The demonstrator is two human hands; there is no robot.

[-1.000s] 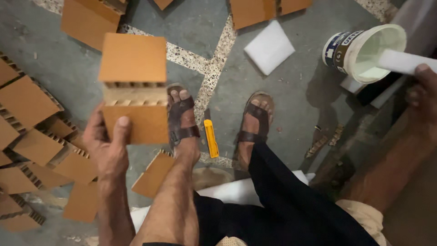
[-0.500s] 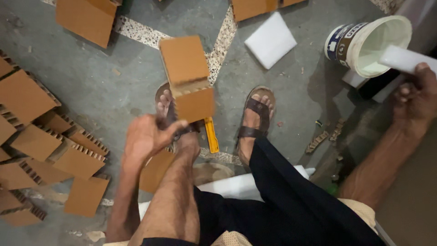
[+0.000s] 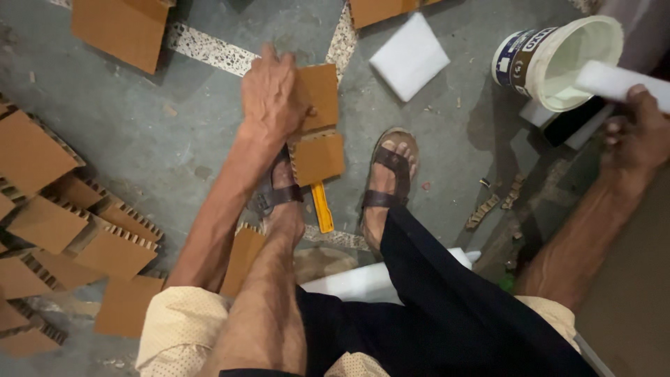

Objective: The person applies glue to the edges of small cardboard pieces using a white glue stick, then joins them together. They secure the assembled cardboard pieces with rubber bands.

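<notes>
Cardboard block (image 3: 317,129) is down on the floor (image 3: 174,132) now, sitting between my two sandalled feet, right against the left sandal (image 3: 276,192). A second ago my left hand (image 3: 272,94) had it lifted up in the air, then let it drop; now the hand has come down flat on its top piece, palm pressing, fingers spread over the edge rather than wrapped round it. So the grip on that side reads as open, pushing, not clutching. The block looks like two tan squares stacked with a corrugated layer between, and to me the pressing looks like seating the layers together.

Right hand (image 3: 638,129) is off at the edge, closed around a white foam strip (image 3: 618,80) that reaches over the white bucket (image 3: 558,59). Bucket holds something pale and whitish, glue or paste I'd guess, can't tell for sure.

Yellow utility knife (image 3: 322,208) lies just below the block. More corrugated cardboard pieces (image 3: 70,209) are heaped to the left, and a white foam square (image 3: 410,57) lies near the bucket.
</notes>
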